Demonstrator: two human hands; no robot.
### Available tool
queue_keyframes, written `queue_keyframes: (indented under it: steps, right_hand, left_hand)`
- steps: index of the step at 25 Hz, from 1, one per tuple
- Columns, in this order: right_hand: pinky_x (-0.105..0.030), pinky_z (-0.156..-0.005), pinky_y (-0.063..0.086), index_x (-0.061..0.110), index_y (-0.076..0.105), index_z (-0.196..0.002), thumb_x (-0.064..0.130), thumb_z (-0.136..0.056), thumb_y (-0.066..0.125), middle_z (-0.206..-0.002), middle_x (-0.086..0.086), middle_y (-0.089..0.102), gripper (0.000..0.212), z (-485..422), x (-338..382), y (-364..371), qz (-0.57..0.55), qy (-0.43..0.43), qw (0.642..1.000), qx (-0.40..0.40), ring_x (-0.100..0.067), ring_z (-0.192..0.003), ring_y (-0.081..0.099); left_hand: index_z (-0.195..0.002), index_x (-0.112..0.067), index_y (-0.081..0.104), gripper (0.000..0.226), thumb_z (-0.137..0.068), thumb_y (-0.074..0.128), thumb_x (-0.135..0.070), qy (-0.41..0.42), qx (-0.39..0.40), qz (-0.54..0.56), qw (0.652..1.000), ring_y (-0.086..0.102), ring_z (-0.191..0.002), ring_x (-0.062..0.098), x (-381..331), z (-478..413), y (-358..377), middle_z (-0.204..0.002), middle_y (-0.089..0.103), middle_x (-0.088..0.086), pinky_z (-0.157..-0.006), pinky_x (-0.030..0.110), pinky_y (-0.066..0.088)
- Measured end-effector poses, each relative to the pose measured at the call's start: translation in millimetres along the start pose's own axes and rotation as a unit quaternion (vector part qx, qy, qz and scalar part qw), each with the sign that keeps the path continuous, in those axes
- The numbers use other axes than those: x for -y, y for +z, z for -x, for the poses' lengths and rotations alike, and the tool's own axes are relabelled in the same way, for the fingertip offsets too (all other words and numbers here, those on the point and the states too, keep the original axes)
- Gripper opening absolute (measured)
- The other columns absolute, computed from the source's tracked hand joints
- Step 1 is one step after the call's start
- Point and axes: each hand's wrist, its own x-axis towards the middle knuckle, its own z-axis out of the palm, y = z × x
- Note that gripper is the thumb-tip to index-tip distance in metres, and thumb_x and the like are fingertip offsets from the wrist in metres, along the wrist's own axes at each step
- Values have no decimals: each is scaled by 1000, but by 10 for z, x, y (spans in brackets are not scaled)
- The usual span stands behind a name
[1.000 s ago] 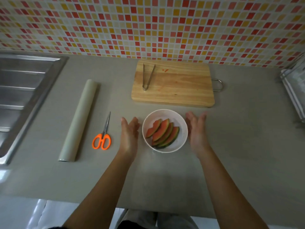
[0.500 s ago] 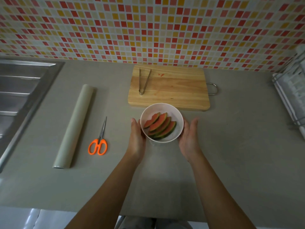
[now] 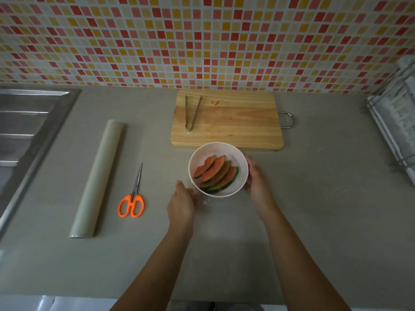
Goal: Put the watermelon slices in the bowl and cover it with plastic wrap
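Observation:
A white bowl (image 3: pixel 240 158) stands on the grey counter just in front of the cutting board. Several watermelon slices (image 3: pixel 216 175) lie fanned inside it. A faint clear film of plastic wrap (image 3: pixel 207 199) shows crinkled at the bowl's near-left edge and spreads toward me on the counter. My left hand (image 3: pixel 182 204) is at the bowl's lower left with its fingers curled on that film. On the other side, my right hand (image 3: pixel 257 182) is cupped against the bowl's right wall. The plastic wrap roll (image 3: pixel 98 178) lies far left.
Orange-handled scissors (image 3: pixel 132 202) lie between the roll and the bowl. Metal tongs (image 3: pixel 190 112) rest on the wooden cutting board (image 3: pixel 235 122) behind the bowl. A steel sink (image 3: pixel 24 135) is at the left, a wire dish rack (image 3: pixel 395 131) at the right edge.
Both hands came in from beside the bowl to its sides. My left hand then dropped to the near-left edge and curled its fingers; my right hand stays pressed on the right wall.

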Motion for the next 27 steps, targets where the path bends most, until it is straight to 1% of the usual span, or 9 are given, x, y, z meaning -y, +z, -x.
queue_keyframes:
  steps: [4, 10, 12, 14, 16, 19, 22, 24, 27]
  right_hand:
    - [-49, -100, 45, 36, 60, -117, 22, -98, 36, -119, 2, 64, 34, -34, -36, -69, 74, 3, 997, -19, -16, -112, 59]
    - [-49, -99, 46, 29, 56, -127, 21, -97, 35, -122, -1, 64, 37, -116, -34, -100, 117, 1, 993, -19, -18, -113, 58]
    - [-49, -97, 48, 32, 57, -125, 21, -97, 35, -118, 0, 65, 36, -127, -21, -105, 118, 11, 993, -18, -17, -109, 60]
    - [-48, -95, 50, 34, 58, -122, 21, -96, 36, -115, 2, 66, 36, -129, -3, -114, 114, 14, 993, -16, -16, -107, 61]
    - [-48, -96, 49, 33, 60, -120, 20, -96, 37, -115, 2, 66, 36, -118, 7, -105, 108, 18, 994, -20, -16, -107, 61]
    - [-48, -97, 48, 32, 62, -116, 20, -96, 38, -114, 0, 67, 34, -94, -5, -97, 104, 11, 994, -28, -18, -108, 61]
    - [-46, -99, 47, 30, 64, -114, 21, -94, 39, -114, 3, 67, 34, -82, 19, -80, 113, 7, 993, -46, -16, -108, 61]
    - [-46, -96, 48, 38, 69, -96, 26, -88, 39, -99, 9, 72, 34, -50, 70, -51, 105, 15, 994, -36, -15, -99, 64]
    - [-44, -90, 49, 43, 72, -74, 33, -85, 35, -75, 18, 72, 40, -74, 110, -15, 66, 22, 997, -46, -8, -84, 65]
  left_hand:
    - [-94, 2, 64, 60, -103, 23, -41, -61, 78, 86, 991, 64, -87, 25, -99, 76, 116, -95, 68, 21, -81, 35, 49]
    - [-82, -7, 61, 53, -101, 27, -42, -64, 99, 124, 985, 60, -81, 23, -164, 83, 117, -83, 66, 14, -78, 34, 48]
    - [-88, -7, 65, 61, -101, 21, -47, -48, 97, 82, 991, 62, -92, 26, -158, 96, 150, -96, 69, 17, -91, 39, 47]
    - [-116, -11, 65, 71, -98, 13, -56, -14, 63, -15, 998, 56, -117, 31, -141, 81, 182, -124, 63, 19, -108, 45, 38]
    - [-128, -13, 59, 74, -96, 10, -59, 46, 19, -112, 992, 47, -126, 36, -163, 80, 162, -135, 54, 20, -111, 47, 32]
    - [-119, -4, 64, 77, -98, 9, -55, 101, 6, -161, 982, 50, -118, 38, -205, 39, 128, -123, 58, 25, -105, 49, 35]
    - [-101, -8, 67, 62, -101, 16, -43, 179, -12, -144, 973, 57, -99, 27, -246, 10, 80, -93, 64, 5, -82, 34, 38]
    - [-90, -18, 67, 55, -101, 18, -43, 187, 7, -110, 976, 57, -84, 12, -281, 6, 61, -82, 60, -8, -73, 27, 35]
    - [-79, -24, 62, 54, -101, 17, -45, 168, 8, -97, 981, 53, -77, 4, -326, -49, 17, -80, 59, -10, -79, 30, 34]
